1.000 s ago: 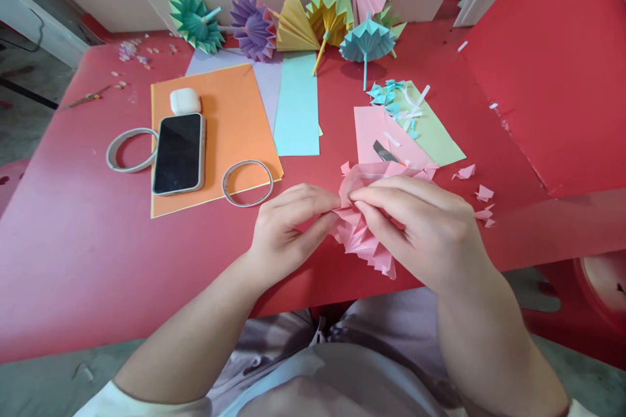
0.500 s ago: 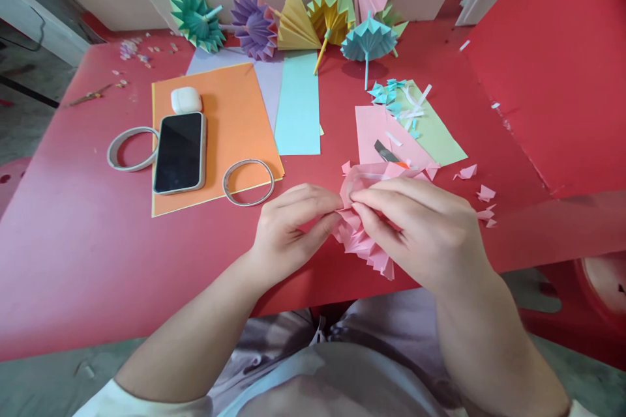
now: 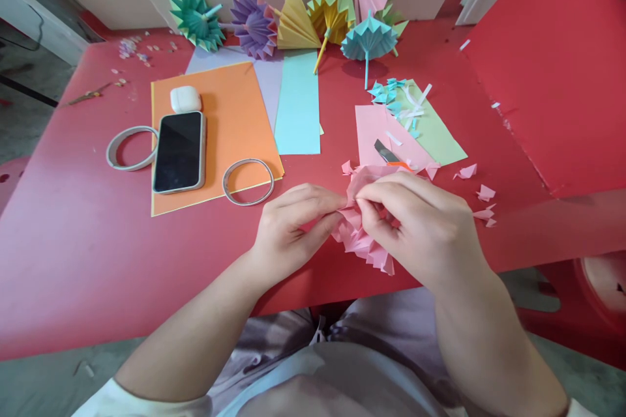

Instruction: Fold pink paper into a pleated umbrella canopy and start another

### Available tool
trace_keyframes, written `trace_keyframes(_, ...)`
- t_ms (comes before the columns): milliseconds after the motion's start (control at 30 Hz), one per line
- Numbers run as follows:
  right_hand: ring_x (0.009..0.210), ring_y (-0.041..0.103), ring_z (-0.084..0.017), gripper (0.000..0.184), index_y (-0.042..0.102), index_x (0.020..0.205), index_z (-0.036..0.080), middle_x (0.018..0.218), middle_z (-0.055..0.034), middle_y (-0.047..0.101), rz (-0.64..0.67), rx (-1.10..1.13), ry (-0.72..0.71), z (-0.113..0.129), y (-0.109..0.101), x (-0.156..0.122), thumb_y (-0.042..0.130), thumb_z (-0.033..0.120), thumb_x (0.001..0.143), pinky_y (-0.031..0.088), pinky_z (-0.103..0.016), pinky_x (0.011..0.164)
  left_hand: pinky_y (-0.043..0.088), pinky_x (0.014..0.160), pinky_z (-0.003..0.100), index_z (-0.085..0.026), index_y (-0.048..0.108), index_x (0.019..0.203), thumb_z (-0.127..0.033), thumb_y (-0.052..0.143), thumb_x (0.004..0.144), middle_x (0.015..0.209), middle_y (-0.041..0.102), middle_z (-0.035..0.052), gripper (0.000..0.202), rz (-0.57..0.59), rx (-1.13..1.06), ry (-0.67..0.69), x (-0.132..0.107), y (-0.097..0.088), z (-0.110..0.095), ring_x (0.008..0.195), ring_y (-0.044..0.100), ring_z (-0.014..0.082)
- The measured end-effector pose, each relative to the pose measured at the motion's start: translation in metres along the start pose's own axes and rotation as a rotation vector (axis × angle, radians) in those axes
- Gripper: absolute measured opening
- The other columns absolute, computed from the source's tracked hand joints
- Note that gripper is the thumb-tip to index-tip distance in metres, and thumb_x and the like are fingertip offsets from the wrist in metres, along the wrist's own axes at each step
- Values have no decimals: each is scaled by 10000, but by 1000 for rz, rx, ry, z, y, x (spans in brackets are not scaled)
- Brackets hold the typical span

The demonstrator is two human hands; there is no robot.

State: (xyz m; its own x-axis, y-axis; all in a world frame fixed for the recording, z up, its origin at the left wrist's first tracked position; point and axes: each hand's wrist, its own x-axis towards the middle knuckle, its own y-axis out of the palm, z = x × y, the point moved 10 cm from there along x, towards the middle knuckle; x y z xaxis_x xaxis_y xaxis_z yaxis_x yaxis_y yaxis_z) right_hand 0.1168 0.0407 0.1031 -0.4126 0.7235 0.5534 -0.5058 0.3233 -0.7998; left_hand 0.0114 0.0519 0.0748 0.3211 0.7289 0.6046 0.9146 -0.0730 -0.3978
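Observation:
A pleated pink paper piece (image 3: 362, 242) is held just above the red table's (image 3: 73, 241) front edge. My left hand (image 3: 293, 225) pinches its left side with thumb and fingers. From the right, my right hand (image 3: 420, 225) grips its top, covering most of the folds. Only the lower fan of pleats and a thin upper rim show.
Behind my hands lie pink (image 3: 379, 130) and green (image 3: 433, 130) sheets, a cutter blade (image 3: 386, 151) and paper scraps (image 3: 482, 199). To the left an orange sheet (image 3: 235, 124) carries a phone (image 3: 179, 151) and earbud case (image 3: 184, 99), with two tape rings (image 3: 248, 182) nearby. Several paper umbrellas (image 3: 366, 39) line the back.
My right hand's fingers have curled in tighter over the pink paper, which is bunched a little smaller. The left hand has barely moved.

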Motion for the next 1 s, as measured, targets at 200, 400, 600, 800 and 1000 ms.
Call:
trace_keyframes(200,551,505,-85,195,510,709,206,629,27,579,-29,-7,28,-1,-4,3,495,32,798,428,-219,556,516,722,229,-174,663,926,-15,602,771,824,705,25,230,-1,12,-22,-3,0,5,759,643,114)
trace_keyframes(400,527,489,-79,182,485,721,214,628,34,568,-59,-5,82,-7,-9,6,478,52,804,425,-202,528,518,704,235,-186,680,909,-56,600,789,837,717,20,194,-15,30,-97,-4,-1,11,743,648,120)
trace_keyframes(600,495,495,-79,135,492,792,229,644,41,559,-166,34,212,-27,-23,-2,500,94,797,408,-205,472,512,682,238,-187,688,879,-97,603,802,830,718,25,146,-53,26,-153,-5,-6,18,735,650,128)
trace_keyframes(800,522,536,-110,81,525,865,230,722,1,589,-339,256,505,-69,-34,-20,458,262,897,418,-252,456,510,677,227,-177,682,858,-120,591,812,832,713,29,116,-57,-2,-220,-7,-6,27,729,644,121)
trace_keyframes(1000,621,631,-143,139,652,935,230,738,3,669,-246,92,580,-110,-20,-25,547,232,843,505,-283,590,501,628,211,-178,687,825,-149,607,805,784,709,21,87,-94,19,-289,-7,-10,33,674,630,110)
